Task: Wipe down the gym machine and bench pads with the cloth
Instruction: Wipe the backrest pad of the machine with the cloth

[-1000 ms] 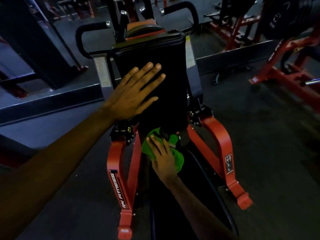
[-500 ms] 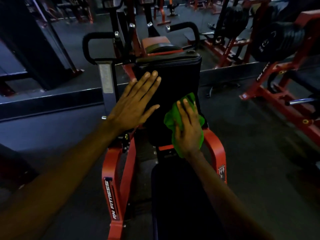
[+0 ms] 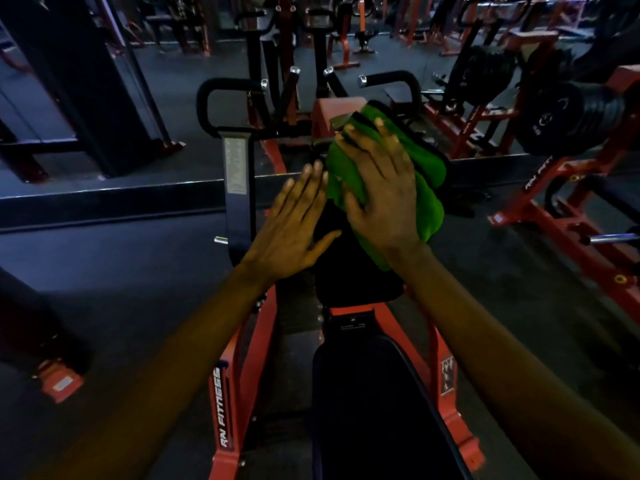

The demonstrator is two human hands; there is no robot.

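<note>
Right hand (image 3: 384, 199): flat, fingers spread; presses the cloth (image 3: 427, 181) on the top of the pad (image 3: 346, 271)
Left hand (image 3: 291, 223): flat, fingers straight; braces the pad's left side
Technique: even palm pressure; overlapping downward strokes; seat (image 3: 374, 410) likely follows

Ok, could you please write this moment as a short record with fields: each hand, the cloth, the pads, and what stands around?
left hand: flat on the left side of the upright back pad, fingers straight
right hand: presses the green cloth against the pad's upper part, fingers spread
seat pad: below, no hand on it
frame: red, lettering on its left leg
surroundings: weight plates at the right
</note>
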